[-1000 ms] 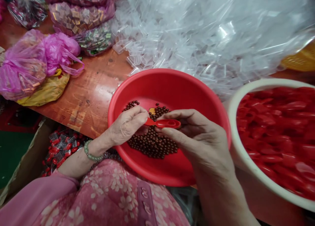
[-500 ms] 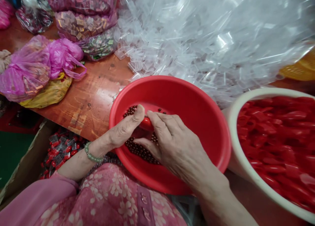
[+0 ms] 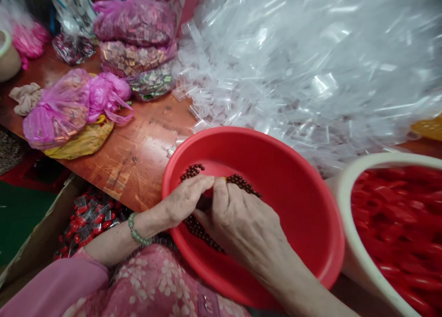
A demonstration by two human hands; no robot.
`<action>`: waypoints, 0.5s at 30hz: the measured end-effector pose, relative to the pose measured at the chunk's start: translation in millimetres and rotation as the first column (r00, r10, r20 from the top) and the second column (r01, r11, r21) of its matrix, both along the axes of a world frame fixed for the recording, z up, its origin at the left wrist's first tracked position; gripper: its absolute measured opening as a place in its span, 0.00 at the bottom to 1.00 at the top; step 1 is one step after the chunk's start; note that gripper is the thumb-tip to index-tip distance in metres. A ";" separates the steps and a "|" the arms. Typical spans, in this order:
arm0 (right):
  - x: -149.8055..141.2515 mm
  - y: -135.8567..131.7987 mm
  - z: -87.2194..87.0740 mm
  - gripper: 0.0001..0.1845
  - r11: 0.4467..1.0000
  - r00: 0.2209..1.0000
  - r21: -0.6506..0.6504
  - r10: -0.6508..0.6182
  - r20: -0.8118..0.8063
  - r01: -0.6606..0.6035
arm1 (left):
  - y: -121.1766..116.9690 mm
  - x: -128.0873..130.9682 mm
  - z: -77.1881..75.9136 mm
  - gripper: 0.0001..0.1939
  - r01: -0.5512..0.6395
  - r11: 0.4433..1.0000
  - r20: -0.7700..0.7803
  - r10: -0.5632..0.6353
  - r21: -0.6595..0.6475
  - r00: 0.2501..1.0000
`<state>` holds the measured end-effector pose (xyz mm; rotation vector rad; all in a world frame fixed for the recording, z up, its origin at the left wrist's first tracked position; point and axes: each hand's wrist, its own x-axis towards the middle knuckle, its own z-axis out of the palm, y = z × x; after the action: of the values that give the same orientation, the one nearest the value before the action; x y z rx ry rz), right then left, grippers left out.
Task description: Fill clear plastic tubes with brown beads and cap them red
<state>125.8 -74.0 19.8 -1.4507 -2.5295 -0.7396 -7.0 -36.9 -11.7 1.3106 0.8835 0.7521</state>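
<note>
The brown table [image 3: 148, 146] was shiny, w/ a few specks on its bare bit. A v. big heap of clear plastic pcs. [image 3: 293, 82] covered the back, R side. On the L lay a yellow bag [image 3: 83, 143], w/ a pink bag [image 3: 57, 114] partly on top, & a crumpled cloth [image 3: 26, 97] just beside. Behind, a bag of green bits [image 3: 152, 82] sat at the bottom of a stack. Further back were a clear bag w/ dark bits [image 3: 73, 46] & a pale pot [image 3: 8, 59].
</note>
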 end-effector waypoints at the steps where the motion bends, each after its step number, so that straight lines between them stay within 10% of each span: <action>1: -1.6 -0.4 -0.6 0.21 1.000 1.000 0.011 -0.001 0.010 0.001 | -0.8 -0.9 0.5 0.14 -0.003 1.000 -0.033 0.004 0.006 0.999; 7: -0.1 -2.9 -3.0 0.21 0.988 0.978 -0.109 0.087 -0.187 -0.109 | -8.0 -9.0 13.4 0.15 -0.030 1.000 -0.060 0.031 0.006 0.998; 12: 26.5 60.6 32.5 0.21 0.721 0.761 -0.502 0.054 -0.647 -0.478 | -34.3 -67.3 22.9 0.22 -0.116 0.986 -0.001 0.116 -0.117 0.993; 15: 27.8 138.7 39.6 0.17 0.760 0.926 -0.643 -0.168 -0.339 -0.098 | -55.4 -125.7 14.8 0.21 -0.166 0.981 -0.294 0.129 -0.103 0.947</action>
<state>153.6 64.7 59.3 -1.6069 -2.5365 0.4752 -132.7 -92.3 3.1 1.2675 1.2540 0.6182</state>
